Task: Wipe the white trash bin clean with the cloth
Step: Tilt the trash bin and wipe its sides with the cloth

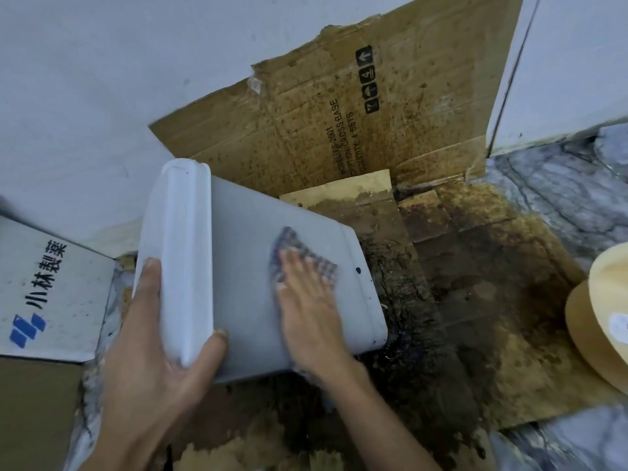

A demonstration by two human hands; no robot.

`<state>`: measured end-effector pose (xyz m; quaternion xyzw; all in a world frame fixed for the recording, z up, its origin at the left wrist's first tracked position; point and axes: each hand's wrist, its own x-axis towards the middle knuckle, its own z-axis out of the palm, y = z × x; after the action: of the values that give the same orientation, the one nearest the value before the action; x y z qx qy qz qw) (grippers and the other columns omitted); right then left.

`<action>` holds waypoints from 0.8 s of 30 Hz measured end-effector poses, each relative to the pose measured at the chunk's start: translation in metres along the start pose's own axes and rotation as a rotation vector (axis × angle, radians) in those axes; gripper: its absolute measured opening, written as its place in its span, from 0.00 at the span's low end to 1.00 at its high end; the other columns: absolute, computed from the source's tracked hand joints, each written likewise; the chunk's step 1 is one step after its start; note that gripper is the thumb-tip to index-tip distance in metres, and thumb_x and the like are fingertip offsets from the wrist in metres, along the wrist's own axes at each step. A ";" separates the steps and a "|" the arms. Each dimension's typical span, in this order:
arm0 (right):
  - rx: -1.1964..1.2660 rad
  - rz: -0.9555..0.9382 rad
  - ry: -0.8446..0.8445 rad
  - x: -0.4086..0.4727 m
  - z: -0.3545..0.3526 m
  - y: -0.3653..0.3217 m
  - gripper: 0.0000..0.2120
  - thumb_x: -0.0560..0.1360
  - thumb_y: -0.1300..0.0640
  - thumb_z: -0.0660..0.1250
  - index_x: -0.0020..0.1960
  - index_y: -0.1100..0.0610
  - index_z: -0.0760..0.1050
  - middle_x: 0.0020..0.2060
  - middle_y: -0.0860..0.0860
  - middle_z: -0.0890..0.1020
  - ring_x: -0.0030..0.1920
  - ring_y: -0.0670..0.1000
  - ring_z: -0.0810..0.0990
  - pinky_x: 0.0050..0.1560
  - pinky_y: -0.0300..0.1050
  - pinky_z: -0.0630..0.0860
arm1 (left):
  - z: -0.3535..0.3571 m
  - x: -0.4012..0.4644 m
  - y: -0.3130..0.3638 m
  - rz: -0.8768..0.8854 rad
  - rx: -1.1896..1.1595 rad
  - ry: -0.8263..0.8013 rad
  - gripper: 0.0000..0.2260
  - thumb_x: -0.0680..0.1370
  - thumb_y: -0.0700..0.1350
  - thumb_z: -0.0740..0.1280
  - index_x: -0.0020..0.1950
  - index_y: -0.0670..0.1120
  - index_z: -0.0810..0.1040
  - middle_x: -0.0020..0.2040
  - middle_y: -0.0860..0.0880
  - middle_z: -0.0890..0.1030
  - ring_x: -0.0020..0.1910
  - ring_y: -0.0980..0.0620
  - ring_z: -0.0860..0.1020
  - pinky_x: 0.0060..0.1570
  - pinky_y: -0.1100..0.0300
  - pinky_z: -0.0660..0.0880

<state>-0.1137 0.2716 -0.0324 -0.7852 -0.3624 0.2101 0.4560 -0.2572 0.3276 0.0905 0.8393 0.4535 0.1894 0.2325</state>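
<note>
Left hand [159, 338]: wrapped round the rim at the near end of the white trash bin [244, 266], thumb on the right side of the rim, fingers up along the left side (tips partly out of sight behind the edge).
Left forearm: enters from the bottom edge, angled up and slightly right.
Right hand [307, 300]: flat, palm down, fingers straight and slightly spread, pressing the cloth [299, 249] against the bin's upper side wall.
Right forearm: rises from the lower right, wrist at the wall's near edge.
</note>
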 end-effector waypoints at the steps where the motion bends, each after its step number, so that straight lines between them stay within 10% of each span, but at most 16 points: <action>1: 0.023 -0.095 0.012 -0.007 0.005 -0.018 0.25 0.83 0.41 0.38 0.79 0.38 0.40 0.78 0.34 0.40 0.78 0.37 0.36 0.78 0.45 0.37 | 0.000 0.000 -0.001 -0.006 -0.006 -0.004 0.49 0.63 0.66 0.66 0.83 0.57 0.55 0.77 0.47 0.71 0.67 0.36 0.75 0.62 0.37 0.76; 5: 0.065 -0.303 0.030 -0.060 0.016 -0.016 0.23 0.85 0.43 0.42 0.80 0.38 0.50 0.79 0.35 0.54 0.80 0.42 0.50 0.77 0.42 0.41 | 0.000 -0.001 0.000 -0.017 -0.015 -0.010 0.48 0.65 0.62 0.68 0.83 0.56 0.55 0.76 0.44 0.71 0.64 0.35 0.76 0.59 0.38 0.77; 13: 0.043 0.261 0.052 0.015 -0.027 0.109 0.24 0.86 0.53 0.47 0.81 0.52 0.50 0.80 0.42 0.49 0.80 0.44 0.47 0.80 0.50 0.45 | -0.004 0.000 -0.011 -0.077 -0.046 -0.013 0.49 0.61 0.66 0.65 0.82 0.62 0.54 0.75 0.50 0.72 0.60 0.36 0.77 0.58 0.38 0.78; 20: -0.029 -0.027 0.046 -0.049 0.008 0.090 0.25 0.85 0.41 0.41 0.80 0.40 0.44 0.80 0.38 0.49 0.80 0.40 0.46 0.78 0.40 0.42 | -0.006 0.000 -0.037 -0.122 -0.059 0.034 0.49 0.60 0.63 0.68 0.81 0.63 0.57 0.74 0.55 0.70 0.68 0.40 0.73 0.66 0.35 0.73; 24: 0.007 0.172 0.105 -0.032 -0.008 0.118 0.24 0.86 0.47 0.46 0.80 0.45 0.46 0.79 0.37 0.47 0.80 0.41 0.46 0.79 0.42 0.41 | -0.006 0.000 -0.031 -0.089 -0.039 0.011 0.48 0.61 0.65 0.67 0.81 0.64 0.56 0.75 0.54 0.71 0.66 0.39 0.74 0.64 0.37 0.75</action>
<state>-0.0842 0.2046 -0.1307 -0.8219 -0.2686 0.2082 0.4572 -0.2814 0.3436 0.0784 0.8126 0.4878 0.1921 0.2547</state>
